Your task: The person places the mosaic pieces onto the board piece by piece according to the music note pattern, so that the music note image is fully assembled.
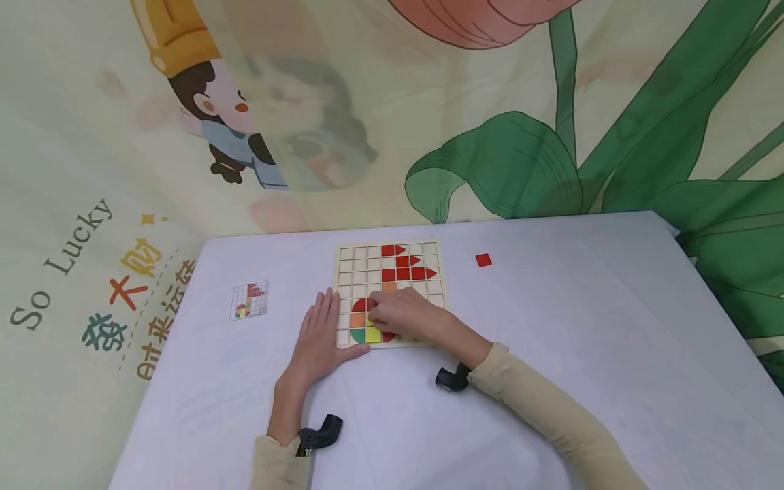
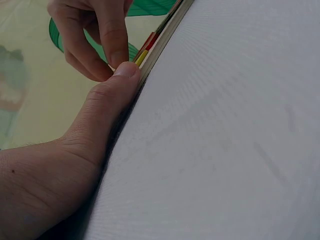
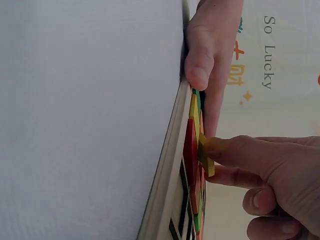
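A wooden grid board (image 1: 344, 265) lies on the table with red, orange, green and yellow tiles in its squares. My left hand (image 1: 315, 347) rests along the board's left side with fingers straight, its thumb touching the front edge. Over the lower part of the board, my right hand (image 1: 407, 312) pinches a yellow tile (image 3: 206, 156) between thumb and finger. In the right wrist view this tile is tilted, just at the tiles on the board. Another yellow tile (image 1: 373, 335) lies in the bottom row beside a green rounded tile (image 1: 358, 335). Some squares are hidden under the right hand.
A small pattern card (image 1: 248, 301) with a coloured grid lies left of the board. One loose red tile (image 1: 484, 260) is on the white table (image 1: 551, 292) to the right. A printed curtain (image 1: 380, 197) hangs behind the table.
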`<state>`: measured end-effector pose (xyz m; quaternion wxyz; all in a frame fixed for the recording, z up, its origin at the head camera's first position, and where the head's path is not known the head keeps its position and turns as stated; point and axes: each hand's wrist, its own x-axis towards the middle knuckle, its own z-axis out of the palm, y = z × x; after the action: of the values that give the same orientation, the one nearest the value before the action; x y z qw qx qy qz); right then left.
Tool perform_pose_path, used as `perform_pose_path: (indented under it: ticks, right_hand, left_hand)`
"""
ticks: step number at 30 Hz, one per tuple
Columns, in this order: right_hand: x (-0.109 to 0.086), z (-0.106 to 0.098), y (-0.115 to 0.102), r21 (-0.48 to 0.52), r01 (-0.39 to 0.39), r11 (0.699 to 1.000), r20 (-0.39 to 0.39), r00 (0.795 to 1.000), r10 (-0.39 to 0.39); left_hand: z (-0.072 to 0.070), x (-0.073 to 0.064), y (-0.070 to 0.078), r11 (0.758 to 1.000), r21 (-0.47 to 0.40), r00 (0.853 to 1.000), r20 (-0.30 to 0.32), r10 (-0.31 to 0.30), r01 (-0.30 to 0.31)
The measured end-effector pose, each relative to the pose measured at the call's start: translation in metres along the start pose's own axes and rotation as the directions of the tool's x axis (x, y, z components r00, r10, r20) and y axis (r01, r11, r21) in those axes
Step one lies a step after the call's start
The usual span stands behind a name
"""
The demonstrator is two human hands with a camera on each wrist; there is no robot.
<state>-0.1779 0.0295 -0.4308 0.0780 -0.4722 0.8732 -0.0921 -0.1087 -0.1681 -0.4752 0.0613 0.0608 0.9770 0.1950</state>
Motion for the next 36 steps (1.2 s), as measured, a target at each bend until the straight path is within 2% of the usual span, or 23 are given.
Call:
perform_pose_path:
  ticks: [7, 10, 14, 17, 19, 24, 27, 32, 36]
  right_hand:
    - [0.001, 0.003, -0.004, -0.034, -0.006, 0.999, 0.012, 1.000, 0.007]
    - [-0.002, 0.000, -0.004, -0.009, -0.038, 0.999, 0.024, 0.999, 0.039]
    - [-0.011, -0.018, 0.013, 0.040, -0.114, 0.993, -0.054, 0.992, 0.116]
    - [-0.022, -0.035, 0.038, 0.055, -0.204, 0.978, -0.121, 0.970, 0.209]
    - [-0.031, -0.044, 0.057, 0.072, -0.287, 0.955, -0.130, 0.947, 0.294]
    - [-0.055, -0.058, 0.108, 0.157, -0.463, 0.872, -0.090, 0.873, 0.479]
    - [-0.071, -0.056, 0.135, 0.209, -0.526, 0.825, -0.044, 0.837, 0.545]
    - [-0.092, -0.051, 0.160, 0.262, -0.572, 0.777, 0.053, 0.813, 0.581]
    - [-0.095, -0.053, 0.164, 0.277, -0.576, 0.769, 0.103, 0.814, 0.572]
  left_hand:
    - [0.000, -0.001, -0.001, 1.000, 0.001, 1.000, -0.009, -0.003, 0.003]
    - [0.001, -0.002, 0.000, 1.000, -0.004, 1.000, -0.010, 0.002, -0.002]
    - [0.001, -0.001, 0.001, 1.000, -0.016, 1.000, -0.002, -0.003, 0.003]
    - [0.000, -0.001, 0.001, 1.000, -0.015, 1.000, 0.001, -0.008, 0.008]
    - [0.000, 0.000, 0.001, 1.000, -0.010, 1.000, 0.001, -0.009, 0.009]
    - [-0.001, 0.000, 0.000, 1.000, -0.012, 1.000, -0.010, -0.011, 0.011]
    - [0.001, 0.000, 0.001, 1.000, -0.018, 1.000, -0.013, -0.003, 0.003]
    - [0.005, -0.001, 0.002, 1.000, -0.015, 1.000, -0.019, 0.007, -0.007]
    - [0.003, -0.001, 0.000, 1.000, -0.015, 1.000, -0.019, -0.005, 0.004]
